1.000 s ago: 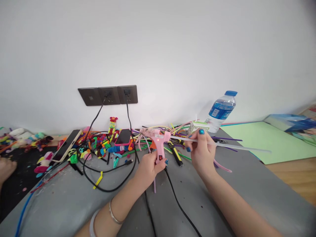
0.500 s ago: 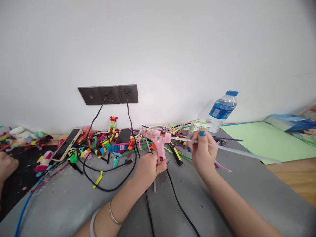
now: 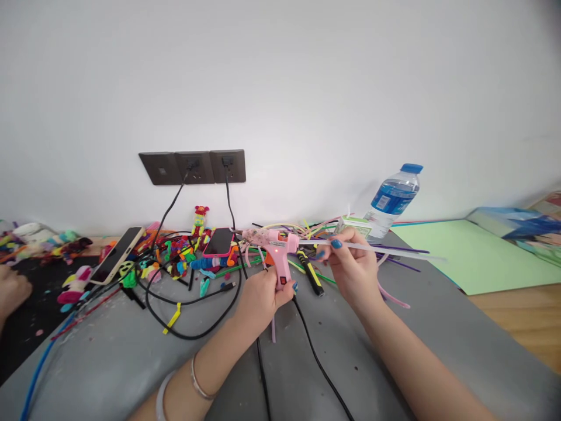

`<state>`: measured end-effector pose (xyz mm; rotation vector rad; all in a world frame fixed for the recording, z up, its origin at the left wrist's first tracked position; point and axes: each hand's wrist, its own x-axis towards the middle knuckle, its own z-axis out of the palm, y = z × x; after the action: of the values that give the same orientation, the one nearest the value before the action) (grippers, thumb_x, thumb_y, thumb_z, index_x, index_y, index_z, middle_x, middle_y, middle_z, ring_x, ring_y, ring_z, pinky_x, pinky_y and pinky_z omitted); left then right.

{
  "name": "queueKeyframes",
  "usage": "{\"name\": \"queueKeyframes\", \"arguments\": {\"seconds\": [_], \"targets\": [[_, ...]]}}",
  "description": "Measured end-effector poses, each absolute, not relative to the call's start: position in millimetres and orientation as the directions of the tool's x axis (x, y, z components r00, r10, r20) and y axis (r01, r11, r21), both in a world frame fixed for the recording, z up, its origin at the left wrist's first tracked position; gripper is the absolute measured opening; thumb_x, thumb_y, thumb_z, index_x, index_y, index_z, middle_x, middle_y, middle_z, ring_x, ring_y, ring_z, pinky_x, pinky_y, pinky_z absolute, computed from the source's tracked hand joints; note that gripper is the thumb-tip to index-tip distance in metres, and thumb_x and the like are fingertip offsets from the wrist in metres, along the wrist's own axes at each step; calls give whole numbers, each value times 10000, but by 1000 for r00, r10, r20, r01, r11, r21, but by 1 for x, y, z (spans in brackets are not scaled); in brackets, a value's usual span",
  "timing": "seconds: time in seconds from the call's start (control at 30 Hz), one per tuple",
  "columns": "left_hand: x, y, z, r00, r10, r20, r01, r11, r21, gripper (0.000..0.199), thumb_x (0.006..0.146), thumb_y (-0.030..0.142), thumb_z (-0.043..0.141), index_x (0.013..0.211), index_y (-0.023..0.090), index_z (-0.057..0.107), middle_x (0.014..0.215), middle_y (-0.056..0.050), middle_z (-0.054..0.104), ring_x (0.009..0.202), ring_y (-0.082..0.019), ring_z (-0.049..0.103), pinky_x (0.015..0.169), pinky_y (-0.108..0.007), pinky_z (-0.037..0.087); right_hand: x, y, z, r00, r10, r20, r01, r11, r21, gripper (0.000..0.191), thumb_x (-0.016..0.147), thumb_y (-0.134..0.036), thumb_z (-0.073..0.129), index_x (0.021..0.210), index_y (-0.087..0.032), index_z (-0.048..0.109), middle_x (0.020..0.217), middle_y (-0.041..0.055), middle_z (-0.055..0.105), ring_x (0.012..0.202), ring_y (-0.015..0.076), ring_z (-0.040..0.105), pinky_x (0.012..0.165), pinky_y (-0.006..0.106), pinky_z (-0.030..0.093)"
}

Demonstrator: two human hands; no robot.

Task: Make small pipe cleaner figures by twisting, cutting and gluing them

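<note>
A pink glue gun point(image 3: 280, 257) with a small lit light points left, its handle wrapped by my left hand point(image 3: 263, 298). From its back end a long translucent glue stick point(image 3: 398, 250) stretches out to the right. My right hand point(image 3: 353, 263) pinches that stick between thumb and fingers, a short way behind the gun. A black cord point(image 3: 313, 351) runs from the bottom of the handle toward me. Beyond my right hand stands a small green and white box point(image 3: 353, 223), partly covered by the fingers.
Pipe cleaners and small figures point(image 3: 179, 257), two phones point(image 3: 219, 242) and a yellow-black tool point(image 3: 311, 273) lie along the wall. A water bottle point(image 3: 392, 202) and green paper point(image 3: 482, 257) are at right. Another person's hand point(image 3: 13, 289) rests far left. Looped cable point(image 3: 193, 338) lies mid-left.
My right hand has moved left along the glue stick, closer to the gun. The stick's far end reaches less far right and sits higher. The gun has shifted slightly left.
</note>
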<state>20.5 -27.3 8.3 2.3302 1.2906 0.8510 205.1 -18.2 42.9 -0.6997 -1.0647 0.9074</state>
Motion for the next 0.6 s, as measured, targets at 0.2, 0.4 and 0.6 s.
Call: {"name": "queueKeyframes", "arguments": {"seconds": [0.2, 0.4, 0.6], "targets": [[19, -25, 8, 377, 853, 361, 623, -522, 582, 329, 941, 430, 378, 752, 197, 514, 584, -7, 549, 565, -182, 557, 531, -270, 339, 206, -17, 39, 144, 899, 413, -236, 437, -868, 268, 808, -422, 741, 792, -221, 564, 568, -31, 640, 479, 146, 588, 517, 281, 482], [20, -26, 7, 425, 841, 336, 631, -541, 556, 306, 924, 432, 421, 753, 197, 519, 586, 1, 533, 580, -181, 556, 544, -266, 360, 208, -16, 33, 157, 886, 436, -158, 458, -875, 316, 851, -424, 699, 706, -218, 507, 456, -49, 576, 413, 116, 506, 469, 234, 396], [20, -26, 7, 444, 834, 329, 614, -550, 566, 327, 930, 448, 417, 741, 199, 514, 575, 7, 520, 562, -168, 533, 536, -261, 358, 205, -18, 37, 129, 895, 426, -199, 444, -873, 344, 821, -451, 722, 690, -222, 501, 450, -55, 557, 409, 111, 490, 435, 224, 380]]}}
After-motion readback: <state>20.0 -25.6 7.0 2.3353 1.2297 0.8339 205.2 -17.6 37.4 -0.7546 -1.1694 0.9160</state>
